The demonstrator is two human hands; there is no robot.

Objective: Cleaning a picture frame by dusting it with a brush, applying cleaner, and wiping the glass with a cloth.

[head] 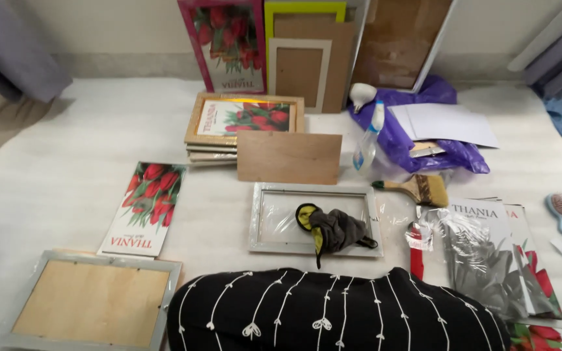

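No hand in sight, grey cloth (pixel 336 229) on silver frame (pixel 317 247) — paintbrush (pixel 419 188) beside, plywood board (pixel 289 157) behind.

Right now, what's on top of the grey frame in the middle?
A crumpled dark grey and yellow cloth lies on the grey frame, over its clear pane. What the cloth covers cannot be seen. No hands in view.

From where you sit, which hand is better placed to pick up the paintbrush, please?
Probably the right: the paintbrush lies right of the white frame, on your right side. Neither hand is in view, so this rests on layout alone.
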